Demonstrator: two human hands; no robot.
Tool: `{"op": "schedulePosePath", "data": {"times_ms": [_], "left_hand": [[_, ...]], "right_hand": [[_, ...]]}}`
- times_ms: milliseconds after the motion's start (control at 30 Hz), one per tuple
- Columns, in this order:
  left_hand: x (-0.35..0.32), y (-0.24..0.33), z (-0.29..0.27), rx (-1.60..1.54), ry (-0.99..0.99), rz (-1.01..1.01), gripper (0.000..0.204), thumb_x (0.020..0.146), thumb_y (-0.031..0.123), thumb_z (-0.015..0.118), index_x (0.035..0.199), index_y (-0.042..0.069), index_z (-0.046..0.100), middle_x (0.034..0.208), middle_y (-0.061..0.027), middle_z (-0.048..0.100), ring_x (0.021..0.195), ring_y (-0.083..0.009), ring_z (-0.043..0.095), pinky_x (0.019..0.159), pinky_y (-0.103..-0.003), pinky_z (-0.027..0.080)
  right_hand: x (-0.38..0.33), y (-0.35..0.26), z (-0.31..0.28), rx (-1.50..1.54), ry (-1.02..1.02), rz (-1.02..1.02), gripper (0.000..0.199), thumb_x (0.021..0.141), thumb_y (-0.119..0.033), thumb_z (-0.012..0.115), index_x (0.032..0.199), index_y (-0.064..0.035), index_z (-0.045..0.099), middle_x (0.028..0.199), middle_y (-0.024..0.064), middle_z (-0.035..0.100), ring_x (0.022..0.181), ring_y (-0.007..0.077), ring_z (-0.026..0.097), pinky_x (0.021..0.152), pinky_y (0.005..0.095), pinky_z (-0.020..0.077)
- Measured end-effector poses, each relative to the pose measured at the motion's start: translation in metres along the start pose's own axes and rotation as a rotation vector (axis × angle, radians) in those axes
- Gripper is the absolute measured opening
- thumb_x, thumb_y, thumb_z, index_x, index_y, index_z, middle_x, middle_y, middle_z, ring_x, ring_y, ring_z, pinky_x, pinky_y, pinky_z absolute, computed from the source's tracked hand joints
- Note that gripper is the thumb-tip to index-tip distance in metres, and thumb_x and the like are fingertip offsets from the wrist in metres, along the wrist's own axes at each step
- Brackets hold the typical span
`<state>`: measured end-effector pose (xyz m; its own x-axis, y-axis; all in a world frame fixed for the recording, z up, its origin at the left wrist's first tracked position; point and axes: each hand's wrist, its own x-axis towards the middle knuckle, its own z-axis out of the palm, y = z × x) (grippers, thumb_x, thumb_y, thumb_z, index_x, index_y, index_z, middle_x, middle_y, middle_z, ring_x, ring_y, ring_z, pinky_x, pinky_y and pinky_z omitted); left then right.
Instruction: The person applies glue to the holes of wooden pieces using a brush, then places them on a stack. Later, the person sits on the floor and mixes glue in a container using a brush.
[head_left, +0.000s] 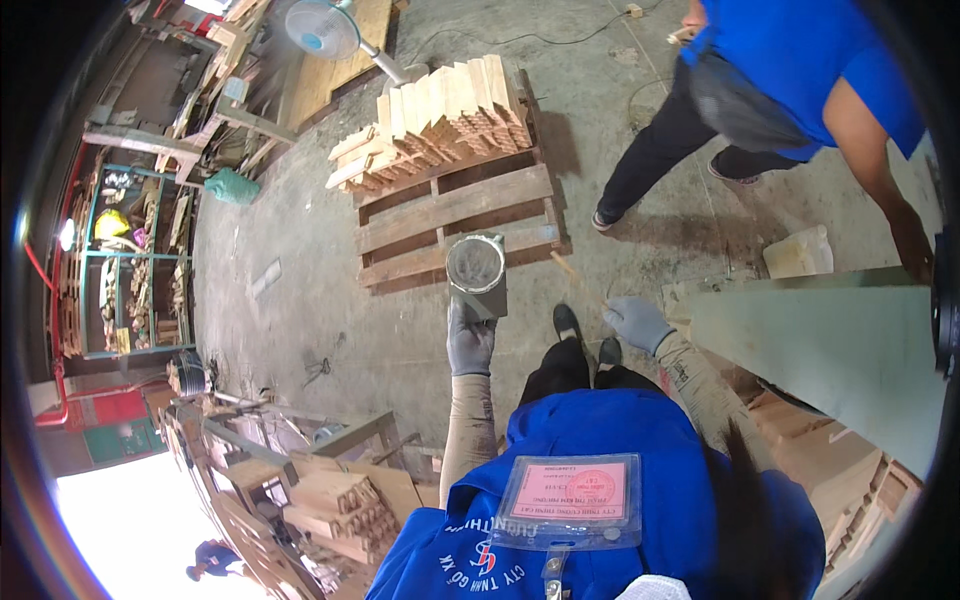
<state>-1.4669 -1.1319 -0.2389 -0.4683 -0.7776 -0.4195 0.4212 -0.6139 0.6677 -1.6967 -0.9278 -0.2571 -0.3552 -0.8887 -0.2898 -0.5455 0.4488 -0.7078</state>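
My left hand (470,345), in a grey glove, reaches out over the floor with its fingers wrapped round a round metal cup (476,266). The cup has a pale, smeared rim and greyish contents, and a dark grey flat-sided part shows below it. In a grey glove too, my right hand (640,324) is closed on a thin wooden stick (570,268) that points up and left toward the pallet. What the stick's far end carries is too small to tell. Both my forearms wear beige sleeves.
Beyond the cup lies a wooden pallet (455,210) stacked with pale wood pieces (450,105). A standing fan (325,32) is behind it. At right a person in blue (800,70) stands by a pale green table (830,340). A translucent tub (798,252) and, lower left, wood stacks (340,510) flank me.
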Motion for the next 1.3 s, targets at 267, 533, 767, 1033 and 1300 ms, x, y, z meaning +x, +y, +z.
{"op": "schedulePosePath", "data": {"times_ms": [267,533,767,1033,1300], "left_hand": [[0.137,0.030,0.119,-0.044,-0.338,-0.094,0.051,0.092,0.033,0.054,0.135,0.012,0.039,0.137,-0.0073,0.042,0.124,-0.0253,0.042,0.101,-0.045,0.037],[0.243,-0.020,0.254,-0.062,-0.574,-0.276,0.054,0.090,0.033,0.056,0.135,0.010,0.038,0.138,-0.0077,0.042,0.124,-0.0259,0.041,0.103,-0.043,0.035],[0.325,-0.121,0.391,0.046,-0.503,-0.488,0.046,0.091,0.032,0.055,0.129,0.008,0.045,0.130,-0.0062,0.050,0.116,-0.0225,0.049,0.097,-0.041,0.042],[0.400,-0.214,0.545,0.134,-0.465,-0.668,0.032,0.093,0.025,0.052,0.119,0.006,0.052,0.119,-0.0093,0.056,0.109,-0.0226,0.054,0.092,-0.038,0.047],[0.459,-0.334,0.686,0.392,-0.455,-0.879,0.031,0.088,0.022,0.057,0.116,0.007,0.054,0.116,-0.0071,0.057,0.107,-0.0223,0.054,0.088,-0.039,0.047]], "right_hand": [[0.050,0.021,-0.044,0.094,0.254,0.257,0.023,0.084,-0.023,0.052,0.096,-0.0037,0.058,0.080,0.0234,0.060,0.079,0.0418,0.057,0.068,0.0495,0.0444],[0.081,0.073,-0.106,0.170,0.417,0.548,0.024,0.084,-0.024,0.053,0.093,-0.0032,0.060,0.079,0.0237,0.061,0.079,0.0415,0.059,0.067,0.0470,0.0451],[0.106,0.187,-0.182,0.242,0.512,0.750,0.026,0.085,-0.025,0.053,0.083,-0.0005,0.059,0.075,0.0230,0.060,0.072,0.0398,0.058,0.064,0.0444,0.0447],[0.129,0.266,-0.314,0.766,0.654,0.938,0.032,0.083,-0.031,0.056,0.081,-0.0002,0.061,0.076,0.0199,0.062,0.073,0.0372,0.060,0.065,0.0426,0.0456],[0.107,0.339,-0.311,0.369,0.857,1.282,0.032,0.079,-0.035,0.059,0.083,-0.0037,0.067,0.081,0.0158,0.066,0.076,0.0343,0.063,0.071,0.0391,0.0499]]}}
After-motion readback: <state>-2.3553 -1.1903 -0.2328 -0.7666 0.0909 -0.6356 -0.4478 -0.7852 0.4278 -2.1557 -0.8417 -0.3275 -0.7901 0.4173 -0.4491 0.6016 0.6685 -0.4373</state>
